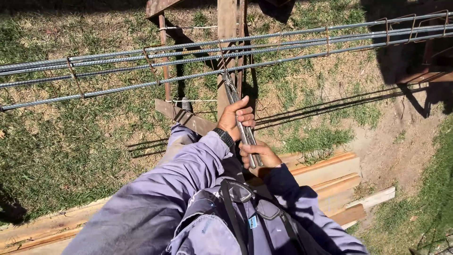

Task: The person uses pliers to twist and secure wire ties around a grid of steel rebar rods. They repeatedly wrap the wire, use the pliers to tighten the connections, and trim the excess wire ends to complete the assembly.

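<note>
At the middle of the view, both hands close on a pair of long-handled steel pincers (241,123) whose head reaches up to the rebar cage (198,59) at about the point where a stirrup (222,56) crosses the lower bar. The left hand (236,120) sits higher on the handles, fingers curled round them, a dark wristband (224,137) at the wrist; the right hand (257,156) grips the handle ends just below, fingers wrapped and thumb along the top. The head seems to bite on tie wire at the bar, though it is too small to tell for sure.

The cage runs across the frame from left to right, four ribbed grey bars held in rusty rectangular stirrups, resting on a weathered timber trestle (226,28) with a slanted brace (184,118). Beneath lies sunlit patchy grass (61,141) and bare earth (401,141), striped by the bars' shadows. Pale planks (330,172) lie stacked near the right forearm. The sleeves (155,198) are lilac-grey cloth, and black straps (231,212) cross the chest
</note>
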